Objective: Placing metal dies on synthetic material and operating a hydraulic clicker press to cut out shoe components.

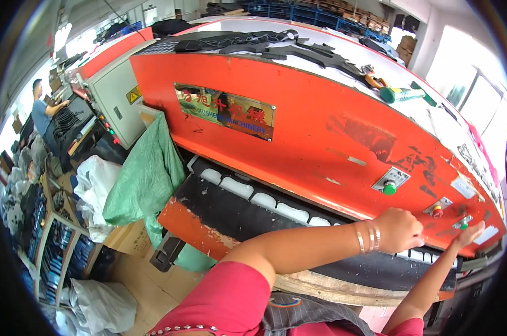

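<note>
A large orange-red press machine point(298, 112) stands in front of me. Beneath its overhang, a row of white rounded pieces point(291, 211) lies along the black bed point(220, 207). My left hand point(398, 231) is curled into a fist above the bed, below a green push button point(389, 187). Whatever its fingers may hold is hidden. At the far right, my right hand point(468, 235) is raised against the machine's front with its fingers stretched out. It is beside another green button point(464, 225), and I cannot tell whether it touches it. A red knob point(437, 213) sits between the hands.
Black strap-like pieces point(315, 55) and a green-handled tool point(396, 94) lie on top of the machine. Green sheeting point(139, 173) hangs at its left end. A wooden plank point(332, 284) runs along the near side. Racks point(57, 246) and a co-worker point(43, 112) are farther left.
</note>
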A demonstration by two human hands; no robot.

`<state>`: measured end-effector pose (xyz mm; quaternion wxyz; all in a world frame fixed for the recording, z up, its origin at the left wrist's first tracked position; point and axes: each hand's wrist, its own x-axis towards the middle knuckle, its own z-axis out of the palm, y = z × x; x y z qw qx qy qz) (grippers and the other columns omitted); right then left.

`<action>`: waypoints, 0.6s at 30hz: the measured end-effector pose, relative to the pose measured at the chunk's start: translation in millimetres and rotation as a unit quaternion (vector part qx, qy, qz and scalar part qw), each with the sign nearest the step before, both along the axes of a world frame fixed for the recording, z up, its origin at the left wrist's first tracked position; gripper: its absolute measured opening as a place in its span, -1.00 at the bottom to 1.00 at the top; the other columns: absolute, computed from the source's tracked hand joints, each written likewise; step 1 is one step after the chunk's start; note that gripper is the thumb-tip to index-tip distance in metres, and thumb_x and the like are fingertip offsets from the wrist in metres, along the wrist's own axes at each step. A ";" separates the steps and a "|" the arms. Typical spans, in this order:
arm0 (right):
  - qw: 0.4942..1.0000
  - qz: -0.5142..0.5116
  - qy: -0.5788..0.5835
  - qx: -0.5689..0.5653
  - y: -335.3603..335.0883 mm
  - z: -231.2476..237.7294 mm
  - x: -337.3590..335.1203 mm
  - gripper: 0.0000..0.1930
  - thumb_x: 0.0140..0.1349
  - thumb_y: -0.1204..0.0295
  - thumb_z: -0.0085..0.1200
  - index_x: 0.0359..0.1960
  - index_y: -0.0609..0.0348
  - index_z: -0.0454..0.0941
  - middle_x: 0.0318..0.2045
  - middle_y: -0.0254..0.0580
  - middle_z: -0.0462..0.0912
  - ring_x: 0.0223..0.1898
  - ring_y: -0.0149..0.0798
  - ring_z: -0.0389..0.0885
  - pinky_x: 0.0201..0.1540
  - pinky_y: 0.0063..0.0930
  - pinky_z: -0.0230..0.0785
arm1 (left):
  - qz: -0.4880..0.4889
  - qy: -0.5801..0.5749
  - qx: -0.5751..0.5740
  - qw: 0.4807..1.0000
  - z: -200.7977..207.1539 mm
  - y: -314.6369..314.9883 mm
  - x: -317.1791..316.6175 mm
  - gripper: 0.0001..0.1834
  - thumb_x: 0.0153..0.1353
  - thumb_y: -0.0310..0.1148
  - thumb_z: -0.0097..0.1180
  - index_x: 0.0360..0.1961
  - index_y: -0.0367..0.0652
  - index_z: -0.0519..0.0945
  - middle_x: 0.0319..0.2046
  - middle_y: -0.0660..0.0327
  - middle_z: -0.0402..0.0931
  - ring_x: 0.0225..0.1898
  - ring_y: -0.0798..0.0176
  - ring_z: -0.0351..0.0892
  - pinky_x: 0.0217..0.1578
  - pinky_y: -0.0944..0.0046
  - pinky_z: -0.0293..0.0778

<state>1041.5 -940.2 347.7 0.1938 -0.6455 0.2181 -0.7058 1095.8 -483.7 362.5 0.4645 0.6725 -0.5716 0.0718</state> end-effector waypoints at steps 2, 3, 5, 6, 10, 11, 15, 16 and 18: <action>0.992 -0.108 0.031 0.060 -36.7 1.6 7.9 -0.16 0.40 -0.17 -0.46 0.33 0.49 0.09 0.37 0.31 0.08 0.42 0.11 -0.03 0.45 -0.12 -0.25 | 0.079 -0.085 0.048 0.992 6.7 -31.8 11.5 -0.71 0.20 -0.19 0.08 -0.47 -0.20 0.63 -0.58 0.01 0.58 -0.42 -0.08 0.63 -0.30 -0.02 0.52; 0.993 -0.076 0.050 0.080 -48.4 -5.3 22.9 -0.12 0.37 -0.22 -0.47 0.34 0.48 0.05 0.37 0.31 0.06 0.43 0.15 -0.07 0.45 -0.09 -0.27 | 0.143 -0.095 0.098 0.980 5.1 -42.8 33.6 -0.70 0.21 -0.20 0.06 -0.50 -0.21 0.63 -0.59 -0.01 0.58 -0.43 -0.08 0.64 -0.29 -0.01 0.53; 0.994 -0.047 0.091 0.043 -68.1 -1.9 32.0 -0.07 0.34 -0.26 -0.45 0.39 0.44 -0.08 0.41 0.27 -0.03 0.46 0.14 -0.17 0.44 -0.06 -0.28 | 0.225 -0.083 0.153 0.959 13.1 -48.1 53.0 -0.71 0.23 -0.26 0.03 -0.52 -0.21 0.60 -0.56 -0.04 0.58 -0.40 -0.10 0.63 -0.27 -0.03 0.53; 0.994 -0.048 0.093 0.043 -75.7 -3.7 22.9 -0.07 0.34 -0.26 -0.45 0.39 0.44 -0.08 0.41 0.27 -0.03 0.46 0.14 -0.17 0.44 -0.06 -0.28 | 0.224 -0.082 0.154 0.959 10.3 -48.2 48.2 -0.71 0.23 -0.26 0.03 -0.52 -0.21 0.60 -0.56 -0.04 0.58 -0.40 -0.10 0.63 -0.27 -0.03 0.53; 0.983 0.119 0.072 0.122 -9.2 -26.4 10.9 -0.14 0.37 -0.14 -0.24 0.42 0.33 -0.12 0.45 0.12 -0.10 0.46 0.00 -0.12 0.44 -0.17 -0.23 | 0.170 0.030 0.107 0.979 -33.3 -4.0 28.1 -0.69 0.28 -0.22 -0.06 -0.45 -0.21 0.58 -0.38 -0.05 0.59 -0.26 -0.13 0.59 -0.23 -0.06 0.49; 0.975 0.168 0.077 0.124 19.9 -39.3 1.9 -0.18 0.38 -0.07 -0.18 0.42 0.32 -0.09 0.44 0.09 -0.05 0.46 -0.04 -0.07 0.43 -0.19 -0.19 | 0.186 0.058 0.126 0.973 -54.1 22.5 15.7 -0.66 0.31 -0.19 -0.07 -0.43 -0.21 0.59 -0.36 -0.04 0.59 -0.22 -0.12 0.59 -0.19 -0.06 0.48; 0.890 0.329 0.316 0.016 152.9 -94.0 -49.8 -0.28 0.13 0.35 0.25 0.33 0.18 0.23 0.35 -0.06 0.23 0.34 -0.15 0.20 0.32 -0.21 0.09 | 0.283 0.174 0.242 0.912 -117.8 146.4 -45.1 -0.61 0.32 -0.03 -0.04 -0.38 -0.10 0.63 -0.36 0.06 0.58 -0.21 -0.06 0.58 -0.18 -0.04 0.49; 0.875 0.321 0.360 -0.047 192.4 -112.6 -70.2 -0.20 -0.04 0.33 0.38 0.28 0.19 0.29 0.26 -0.06 0.34 0.23 -0.10 0.33 0.24 -0.15 0.19 | 0.285 0.168 0.246 0.911 -127.8 168.6 -59.9 -0.61 0.31 -0.03 -0.03 -0.40 -0.10 0.63 -0.38 0.07 0.57 -0.24 -0.07 0.58 -0.20 -0.04 0.49; 0.737 0.470 0.463 -0.149 287.5 -104.3 -85.8 -0.10 -0.25 0.10 0.51 0.18 0.21 0.39 0.07 0.01 0.46 0.08 0.03 0.42 0.14 -0.13 0.27 | 0.291 0.166 0.293 0.896 -143.2 192.5 -92.2 -0.64 0.30 -0.06 -0.02 -0.42 -0.09 0.64 -0.39 0.12 0.56 -0.25 -0.03 0.58 -0.20 -0.01 0.49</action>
